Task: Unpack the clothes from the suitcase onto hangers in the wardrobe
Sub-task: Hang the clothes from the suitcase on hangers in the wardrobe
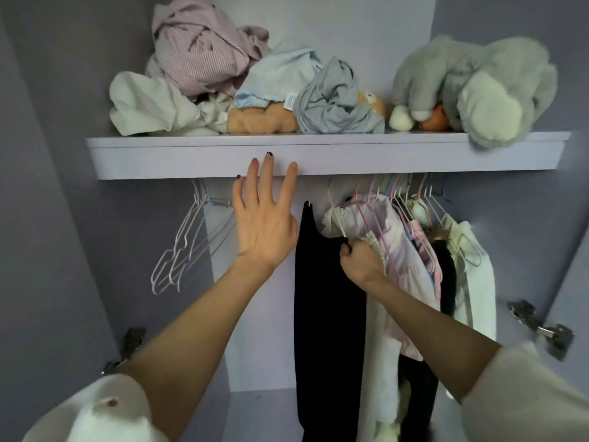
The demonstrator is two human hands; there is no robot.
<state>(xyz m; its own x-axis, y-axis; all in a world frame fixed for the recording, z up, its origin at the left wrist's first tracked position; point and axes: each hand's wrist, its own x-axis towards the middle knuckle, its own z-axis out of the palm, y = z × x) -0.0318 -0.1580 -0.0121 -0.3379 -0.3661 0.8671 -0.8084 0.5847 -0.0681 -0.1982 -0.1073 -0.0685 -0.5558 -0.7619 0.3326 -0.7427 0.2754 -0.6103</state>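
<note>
Black cloth hangs long and straight inside the wardrobe: a dark garment (328, 314) below the shelf (350, 154), its top edge pinched in the curled fingers of the right hand (360, 261). The left hand (264, 218) is raised beside it, released, fingers spread and straight, their tips lying over the shelf's front face. Just right of the dark garment, a crowd of hung clothes (408, 250) in pale pink, white and black presses together on pastel wire hangers. To the left, a cluster of empty hangers (188, 244) dangles tilted under the shelf. On top of the shelf sit crumpled clothes (204, 59), a grey plush toy (478, 87) and a tan plush toy (264, 119). Both forearms emerge from white sleeves (105, 409).
</note>
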